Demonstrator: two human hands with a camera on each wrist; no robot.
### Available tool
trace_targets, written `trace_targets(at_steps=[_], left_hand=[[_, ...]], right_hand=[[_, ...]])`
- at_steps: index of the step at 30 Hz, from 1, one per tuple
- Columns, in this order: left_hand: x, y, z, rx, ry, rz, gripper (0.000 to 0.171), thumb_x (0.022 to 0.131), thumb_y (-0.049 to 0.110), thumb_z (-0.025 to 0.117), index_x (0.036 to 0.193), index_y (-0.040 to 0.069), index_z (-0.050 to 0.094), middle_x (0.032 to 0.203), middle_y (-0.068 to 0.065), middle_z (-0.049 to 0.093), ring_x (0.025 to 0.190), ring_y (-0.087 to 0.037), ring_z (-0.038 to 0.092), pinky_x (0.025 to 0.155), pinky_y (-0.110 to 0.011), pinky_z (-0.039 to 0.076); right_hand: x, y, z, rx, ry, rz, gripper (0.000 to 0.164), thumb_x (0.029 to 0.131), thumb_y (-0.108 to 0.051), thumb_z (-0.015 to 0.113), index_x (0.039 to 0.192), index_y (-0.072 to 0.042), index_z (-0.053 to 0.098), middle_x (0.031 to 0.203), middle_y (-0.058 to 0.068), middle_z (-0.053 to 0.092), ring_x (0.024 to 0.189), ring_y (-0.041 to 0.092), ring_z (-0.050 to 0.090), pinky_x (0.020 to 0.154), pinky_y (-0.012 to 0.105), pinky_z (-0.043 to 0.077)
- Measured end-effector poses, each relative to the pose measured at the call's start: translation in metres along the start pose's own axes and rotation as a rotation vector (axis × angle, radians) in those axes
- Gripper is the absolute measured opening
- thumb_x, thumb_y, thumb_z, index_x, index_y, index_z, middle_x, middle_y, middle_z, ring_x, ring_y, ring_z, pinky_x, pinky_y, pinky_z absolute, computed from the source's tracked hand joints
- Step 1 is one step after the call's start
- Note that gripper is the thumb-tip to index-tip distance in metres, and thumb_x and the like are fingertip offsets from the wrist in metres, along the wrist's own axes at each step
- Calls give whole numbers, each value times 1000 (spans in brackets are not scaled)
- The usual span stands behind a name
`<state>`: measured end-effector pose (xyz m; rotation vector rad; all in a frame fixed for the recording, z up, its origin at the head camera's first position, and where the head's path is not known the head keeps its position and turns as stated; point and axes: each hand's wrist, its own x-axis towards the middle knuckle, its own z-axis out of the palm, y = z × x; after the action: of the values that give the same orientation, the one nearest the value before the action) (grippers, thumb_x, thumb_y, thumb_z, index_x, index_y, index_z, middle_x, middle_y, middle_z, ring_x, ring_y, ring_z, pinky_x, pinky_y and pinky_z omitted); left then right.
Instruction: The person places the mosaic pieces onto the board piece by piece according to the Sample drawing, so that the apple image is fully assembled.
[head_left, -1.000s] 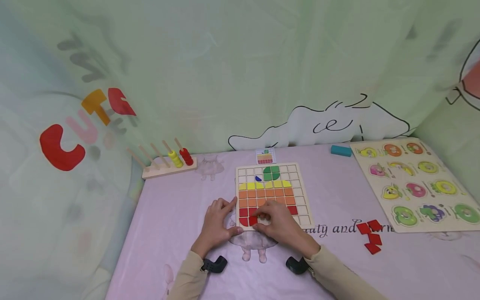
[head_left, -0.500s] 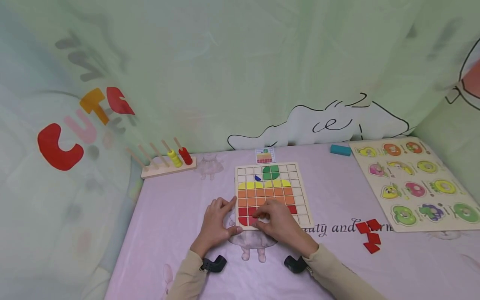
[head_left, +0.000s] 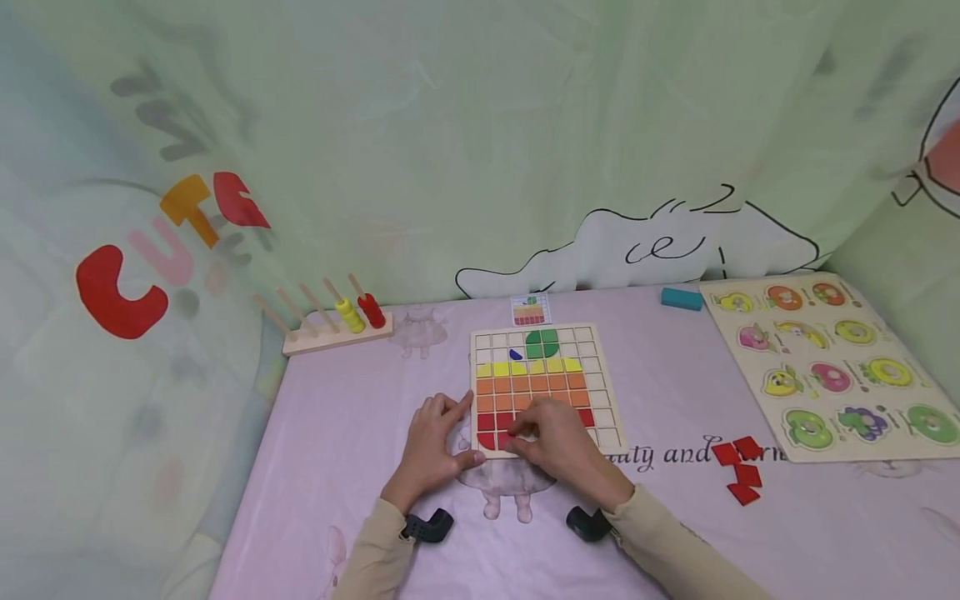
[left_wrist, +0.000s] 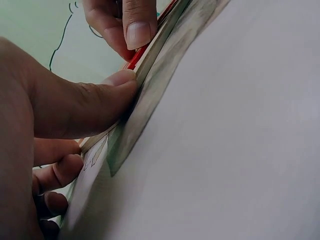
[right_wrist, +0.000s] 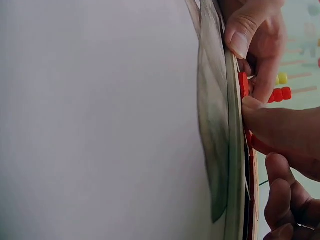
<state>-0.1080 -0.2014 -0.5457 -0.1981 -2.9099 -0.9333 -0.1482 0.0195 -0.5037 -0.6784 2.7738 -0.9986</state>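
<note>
A wooden grid board [head_left: 607, 417] lies flat on the cloth, partly filled with red, orange, yellow, green and blue tiles. My left hand [head_left: 433, 446] holds the board's near left corner, thumb at the front edge and fingers along the left side. With thumb and forefinger, my right hand [head_left: 558, 437] pinches a red tile [head_left: 503, 440] at the second cell of the nearest row. To its left sits a red tile with a rounded corner [head_left: 486, 439]. Part of the two nearest rows is hidden beneath the right hand. The right wrist view shows both thumbs close together along the board's edge.
Several loose red tiles [head_left: 742, 473] lie to the right. Behind the board is a small pattern card [head_left: 531, 310]. A bead peg stand [head_left: 337, 335] stands back left, a teal block [head_left: 681, 299] back right, and a fruit puzzle board [head_left: 765, 400] far right.
The red tile between my right thumb and forefinger shifts only slightly in its cell. My left hand stays at the board's corner; the view moves a little.
</note>
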Motion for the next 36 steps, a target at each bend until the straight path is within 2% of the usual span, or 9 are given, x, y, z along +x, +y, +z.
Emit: trace_targets(at_steps=[6,12,18,23,27,33,36], left_hand=[[0,-1,1,6,-3,0,92,72,40,84,156,16,55,109,-1,55,99,-15,42,86,-35,34],[1,-2,1,-12,13,21,91,72,37,85,155,14,56,108,-1,55,97,-16,43,86,-36,35],[1,-3,3,-1,22,23,92,71,38,86,155,15,56,107,0,54,98,-16,44,86,-36,36],[-1,-2,4,7,8,-2,93,70,40,84,156,17,55,107,0,54,99,-15,43,86,-34,35],[0,-1,5,8,0,1,93,72,39,84,157,16,54,109,0,55,100,-15,43,87,-35,35],[-1,-2,5,1,11,5,93,72,38,86,156,15,55,109,0,55,99,-15,43,87,-35,36],[-2,-2,5,-8,24,7,93,71,38,86,155,16,56,108,0,55,99,-15,44,86,-36,36]], right_hand=[[-2,0,-1,-19,-4,-18,19,76,-20,96,90,-13,85,77,-9,62,75,9,53,71,27,48],[1,-5,-1,-6,-19,-103,28,77,-20,96,102,-14,85,86,-4,69,82,10,53,77,31,47],[-1,-1,-9,7,-53,-134,26,81,-20,92,105,-13,84,85,-5,65,79,10,50,72,27,44],[-13,33,-36,34,15,-93,24,83,-17,91,104,-9,83,87,-4,68,79,11,54,70,25,47],[-30,69,-73,-44,67,9,32,82,-17,91,110,-4,81,91,2,70,83,18,60,71,30,51],[-62,123,-129,-170,-8,160,50,81,-20,91,123,0,74,109,18,73,99,35,66,85,54,55],[-78,147,-147,-194,-35,207,56,80,-24,92,126,2,73,114,24,71,100,41,66,84,59,56]])
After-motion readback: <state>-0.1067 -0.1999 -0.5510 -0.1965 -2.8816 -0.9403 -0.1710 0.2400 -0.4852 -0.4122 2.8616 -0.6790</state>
